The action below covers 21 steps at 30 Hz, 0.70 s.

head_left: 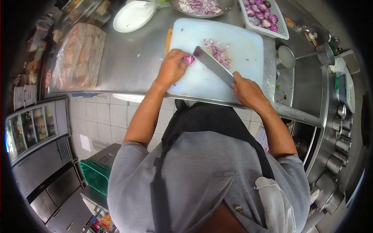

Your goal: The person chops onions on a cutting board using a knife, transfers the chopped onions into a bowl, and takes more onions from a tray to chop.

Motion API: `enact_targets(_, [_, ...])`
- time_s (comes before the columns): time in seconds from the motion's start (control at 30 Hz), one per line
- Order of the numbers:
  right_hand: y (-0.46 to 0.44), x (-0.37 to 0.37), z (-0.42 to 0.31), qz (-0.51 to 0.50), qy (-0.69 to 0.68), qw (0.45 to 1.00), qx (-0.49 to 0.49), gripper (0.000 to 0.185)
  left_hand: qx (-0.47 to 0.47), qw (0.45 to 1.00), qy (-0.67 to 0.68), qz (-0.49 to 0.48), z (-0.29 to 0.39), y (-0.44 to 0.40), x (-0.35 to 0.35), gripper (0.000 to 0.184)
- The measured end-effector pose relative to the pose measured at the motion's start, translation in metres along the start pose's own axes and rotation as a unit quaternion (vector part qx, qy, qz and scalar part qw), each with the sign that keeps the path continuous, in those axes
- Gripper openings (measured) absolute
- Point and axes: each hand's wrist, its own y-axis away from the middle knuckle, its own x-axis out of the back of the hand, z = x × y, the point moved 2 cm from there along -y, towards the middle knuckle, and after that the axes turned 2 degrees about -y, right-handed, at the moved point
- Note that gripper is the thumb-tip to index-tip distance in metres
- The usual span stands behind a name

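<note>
On the left part of the white cutting board (248, 77), my left hand (173, 66) holds a piece of purple onion (189, 59) between thumb and fingers. My right hand (247, 89) is wrapped round the handle of a cleaver (215, 66). Its wide blade points up and left across the board, with the tip near the onion piece but apart from it. Chopped onion (218, 52) lies in a loose heap just beyond the blade. A few small bits are scattered elsewhere on the board.
Behind the board stand a metal bowl of chopped onion (200, 7) and a white basket (285, 31) of peeled onions. A white plate (134, 16) and a plastic-wrapped package (79, 56) are on the left. A sink (303, 83) with a pot (325, 53) is at the right.
</note>
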Motion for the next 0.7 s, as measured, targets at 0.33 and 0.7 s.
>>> enact_targets(0.33, [-0.001, 0.034, -0.047, 0.03, 0.04, 0.997, 0.055, 0.019, -0.001, 1.0, -0.029, 0.001, 0.01, -0.01, -0.001, 0.017])
enact_targets(0.7, [-0.004, 0.016, -0.04, -0.001, 0.048, 0.997, 0.064, 0.02, -0.024, 0.999, -0.032, 0.025, 0.005, 0.002, -0.003, 0.017])
